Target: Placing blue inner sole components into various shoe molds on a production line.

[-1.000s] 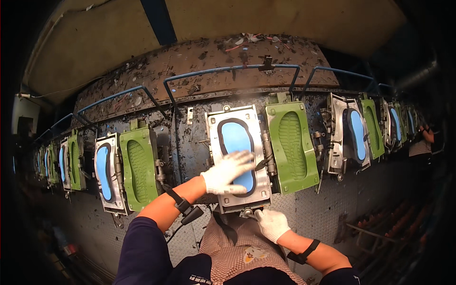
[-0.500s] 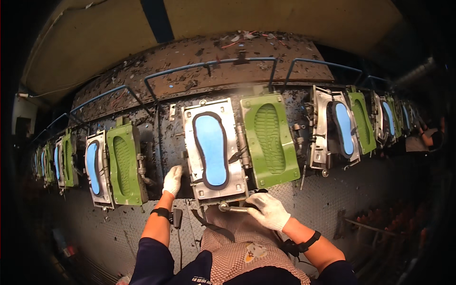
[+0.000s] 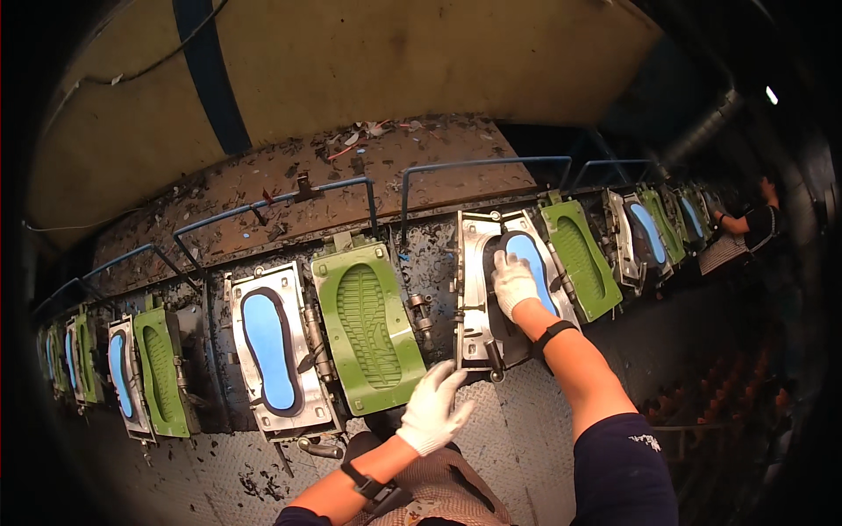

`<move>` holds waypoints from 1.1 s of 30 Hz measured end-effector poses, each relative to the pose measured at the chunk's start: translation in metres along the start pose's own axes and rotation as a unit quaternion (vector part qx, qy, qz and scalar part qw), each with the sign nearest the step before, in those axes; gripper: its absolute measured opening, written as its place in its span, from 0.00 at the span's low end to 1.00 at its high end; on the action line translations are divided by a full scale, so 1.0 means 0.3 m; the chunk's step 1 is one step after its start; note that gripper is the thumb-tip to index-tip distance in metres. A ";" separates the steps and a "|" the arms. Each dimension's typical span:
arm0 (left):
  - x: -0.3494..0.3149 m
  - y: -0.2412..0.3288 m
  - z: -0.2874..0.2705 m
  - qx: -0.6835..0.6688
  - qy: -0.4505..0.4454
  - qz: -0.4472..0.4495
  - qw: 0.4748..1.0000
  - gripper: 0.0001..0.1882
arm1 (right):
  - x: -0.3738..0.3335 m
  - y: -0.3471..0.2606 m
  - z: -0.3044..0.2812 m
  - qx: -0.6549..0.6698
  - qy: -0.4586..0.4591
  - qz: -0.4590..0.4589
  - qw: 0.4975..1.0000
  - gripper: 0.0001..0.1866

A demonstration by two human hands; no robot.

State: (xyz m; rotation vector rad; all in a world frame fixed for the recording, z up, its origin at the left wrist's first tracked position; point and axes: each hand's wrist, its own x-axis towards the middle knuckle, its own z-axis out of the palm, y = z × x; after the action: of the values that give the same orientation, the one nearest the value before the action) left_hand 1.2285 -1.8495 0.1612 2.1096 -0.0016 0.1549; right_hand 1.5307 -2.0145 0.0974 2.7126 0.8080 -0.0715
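Here, the blue sole [image 3: 528,252] lies over the right part of the metal mold [image 3: 472,326], ahead of you and to the right. Your right hand [image 3: 512,282] is at its left edge, fingers bent; whether they grip it, I cannot tell. Your left hand [image 3: 434,410] is open, fingers spread, near the lower corner of the green plate [image 3: 371,324]. Left of that plate, another sole [image 3: 271,351] lies in its tray [image 3: 317,407]. Blue rails [image 3: 482,163] stand behind.

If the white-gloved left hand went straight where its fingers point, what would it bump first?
Probably the silver, rectangular metal mould beyond the left hand, near the mould's lower-left corner, though depth is unclear.
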 end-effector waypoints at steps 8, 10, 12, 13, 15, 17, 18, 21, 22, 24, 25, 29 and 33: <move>0.313 0.003 0.288 -0.096 -0.009 -0.342 0.935 0.50 | 0.017 0.150 -0.034 0.110 -0.005 -0.072 0.991 0.18; 0.299 0.033 0.374 -0.080 0.024 -0.355 0.931 0.48 | 0.008 0.186 -0.016 0.143 0.014 -0.098 0.985 0.20; 0.312 0.105 0.459 -0.100 0.018 -0.408 0.907 0.47 | 0.003 0.225 0.000 0.169 0.019 -0.109 0.979 0.19; 0.330 0.145 0.513 -0.137 -0.016 -0.424 0.895 0.49 | 0.007 0.237 -0.006 0.189 0.027 -0.117 0.975 0.19; 0.355 0.188 0.615 -0.129 -0.054 -0.417 0.898 0.49 | 0.019 0.265 -0.044 0.214 -0.023 -0.108 0.971 0.17; 0.405 0.144 0.601 -0.232 -0.039 -0.432 0.870 0.49 | 0.004 0.331 -0.152 0.276 0.028 -0.106 0.955 0.19; 0.410 0.077 0.627 -0.231 -0.029 -0.430 0.872 0.49 | -0.002 0.349 -0.287 0.317 0.074 -0.116 0.938 0.21; 0.420 0.057 0.726 -0.215 -0.009 -0.451 0.866 0.47 | -0.066 0.480 -0.464 0.370 0.350 -0.177 0.842 0.26; 0.424 0.058 0.769 -0.249 0.046 -0.443 0.860 0.45 | -0.082 0.487 -0.410 0.374 0.376 -0.170 0.830 0.28; 0.468 0.095 0.837 -0.253 0.093 -0.441 0.856 0.41 | -0.137 0.428 -0.139 0.306 0.275 -0.145 0.900 0.30; 0.466 0.086 0.872 -0.326 0.132 -0.434 0.830 0.40 | -0.179 0.362 -0.006 0.234 0.136 -0.131 0.954 0.31; 0.505 0.031 0.932 -0.396 0.318 -0.404 0.761 0.38 | -0.167 0.398 0.086 0.354 0.061 -0.150 0.921 0.30; 0.564 0.128 0.833 0.189 0.328 0.014 0.925 0.36 | -0.198 0.455 0.039 0.554 0.008 -0.087 0.828 0.22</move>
State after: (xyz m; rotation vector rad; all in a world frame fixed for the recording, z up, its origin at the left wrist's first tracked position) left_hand 1.4215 -2.0721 0.0855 2.3366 0.4274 0.9379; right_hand 1.5551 -2.1578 0.1323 3.6579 1.3111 -0.7914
